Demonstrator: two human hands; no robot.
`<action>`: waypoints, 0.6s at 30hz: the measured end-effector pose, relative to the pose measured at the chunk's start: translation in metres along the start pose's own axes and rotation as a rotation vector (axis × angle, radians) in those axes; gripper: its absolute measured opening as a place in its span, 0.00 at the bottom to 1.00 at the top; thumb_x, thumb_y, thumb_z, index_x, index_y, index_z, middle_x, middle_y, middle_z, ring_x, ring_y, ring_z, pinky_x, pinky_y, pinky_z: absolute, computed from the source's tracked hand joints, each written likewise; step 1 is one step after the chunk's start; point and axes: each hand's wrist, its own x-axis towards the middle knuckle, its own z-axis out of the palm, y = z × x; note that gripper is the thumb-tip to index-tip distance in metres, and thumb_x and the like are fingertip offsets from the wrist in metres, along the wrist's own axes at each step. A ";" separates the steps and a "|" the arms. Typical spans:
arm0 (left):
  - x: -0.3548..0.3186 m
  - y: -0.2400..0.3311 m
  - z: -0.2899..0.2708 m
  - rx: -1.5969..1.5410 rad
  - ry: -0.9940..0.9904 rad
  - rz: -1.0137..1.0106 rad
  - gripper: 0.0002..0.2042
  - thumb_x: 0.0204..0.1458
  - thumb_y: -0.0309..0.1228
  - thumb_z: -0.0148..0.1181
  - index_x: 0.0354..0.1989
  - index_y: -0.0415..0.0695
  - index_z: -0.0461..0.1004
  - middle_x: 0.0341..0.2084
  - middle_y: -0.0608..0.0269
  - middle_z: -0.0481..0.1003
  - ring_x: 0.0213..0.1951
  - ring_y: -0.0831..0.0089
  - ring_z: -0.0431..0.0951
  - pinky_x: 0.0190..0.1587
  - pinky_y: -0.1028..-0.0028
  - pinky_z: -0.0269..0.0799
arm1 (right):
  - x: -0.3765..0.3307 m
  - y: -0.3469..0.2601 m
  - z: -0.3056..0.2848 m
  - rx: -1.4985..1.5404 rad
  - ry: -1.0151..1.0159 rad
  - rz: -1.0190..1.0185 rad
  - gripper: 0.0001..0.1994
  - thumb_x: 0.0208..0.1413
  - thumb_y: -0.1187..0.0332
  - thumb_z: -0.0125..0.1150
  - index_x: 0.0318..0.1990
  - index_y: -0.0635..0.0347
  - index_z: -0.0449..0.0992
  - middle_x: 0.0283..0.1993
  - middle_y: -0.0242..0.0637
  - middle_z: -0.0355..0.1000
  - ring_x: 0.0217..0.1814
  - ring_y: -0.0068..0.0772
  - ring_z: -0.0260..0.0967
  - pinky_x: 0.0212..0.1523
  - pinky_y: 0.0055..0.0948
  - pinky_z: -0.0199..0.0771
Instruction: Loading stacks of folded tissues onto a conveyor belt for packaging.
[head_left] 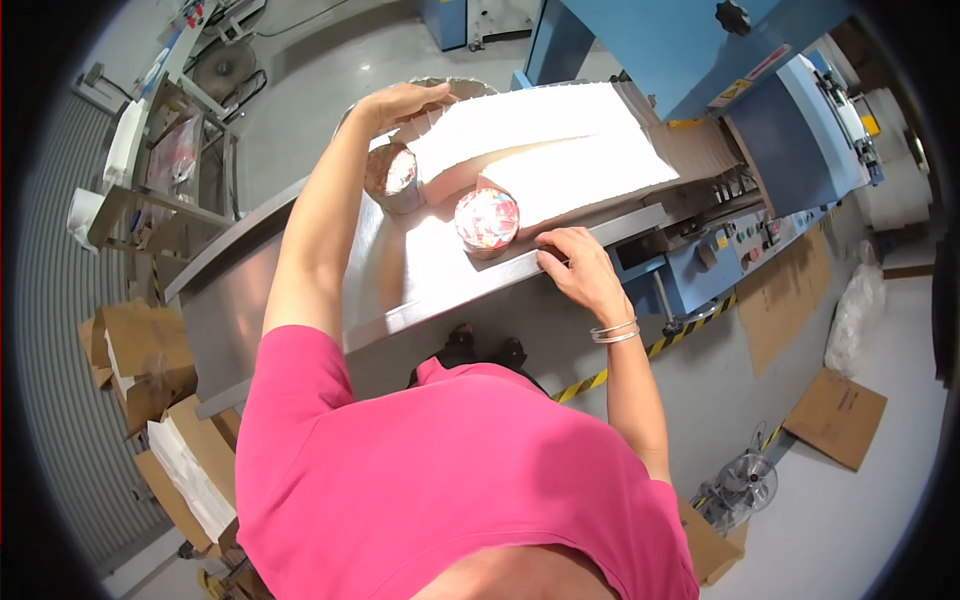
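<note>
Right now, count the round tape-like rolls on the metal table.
2: one roll lies below the left hand; the other colourful roll lies near the right hand. The paper stacks may hide more.

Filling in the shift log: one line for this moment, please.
left hand: flat on white sheet stack | right hand: on steel table edge | colourful round bundle between hands | blue machine feeding sheets

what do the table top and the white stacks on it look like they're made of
Table top: looks like bare brushed metal, probably steel; grey with a soft glare. White stacks under the left hand: seemingly paper or thin card sheets; matte, with fine layered edges.
</note>
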 end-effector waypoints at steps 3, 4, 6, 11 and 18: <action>-0.011 0.010 0.004 0.066 -0.147 -0.068 0.28 0.55 0.56 0.44 0.54 0.46 0.69 0.48 0.61 0.70 0.48 0.71 0.69 0.51 0.72 0.64 | 0.001 0.004 -0.001 -0.028 0.005 0.010 0.10 0.46 0.69 0.58 0.37 0.63 0.74 0.38 0.41 0.73 0.45 0.42 0.67 0.48 0.33 0.67; -0.016 0.011 0.006 0.087 -0.144 -0.050 0.28 0.55 0.55 0.44 0.54 0.46 0.69 0.48 0.61 0.70 0.48 0.71 0.70 0.51 0.72 0.64 | 0.002 0.005 -0.001 -0.037 -0.010 0.003 0.10 0.46 0.69 0.59 0.37 0.63 0.74 0.38 0.41 0.73 0.45 0.42 0.67 0.48 0.33 0.66; -0.022 0.015 0.007 0.113 -0.144 -0.027 0.27 0.55 0.55 0.45 0.54 0.46 0.69 0.48 0.61 0.70 0.47 0.71 0.70 0.51 0.72 0.64 | 0.003 0.006 0.000 -0.041 -0.009 0.019 0.11 0.46 0.69 0.59 0.37 0.63 0.74 0.39 0.41 0.73 0.46 0.42 0.67 0.48 0.34 0.66; -0.003 0.011 0.002 0.062 -0.272 -0.041 0.31 0.55 0.58 0.41 0.57 0.45 0.66 0.48 0.60 0.70 0.50 0.70 0.68 0.55 0.71 0.62 | 0.006 0.008 0.001 -0.068 0.009 0.016 0.11 0.46 0.68 0.59 0.36 0.62 0.75 0.39 0.42 0.73 0.45 0.42 0.67 0.48 0.35 0.66; 0.030 0.045 0.040 0.062 -0.330 -0.033 0.33 0.54 0.60 0.39 0.56 0.45 0.66 0.48 0.58 0.70 0.48 0.72 0.68 0.54 0.72 0.62 | 0.011 0.011 0.000 -0.053 -0.084 0.090 0.10 0.47 0.64 0.57 0.35 0.58 0.76 0.36 0.39 0.73 0.42 0.41 0.66 0.47 0.36 0.64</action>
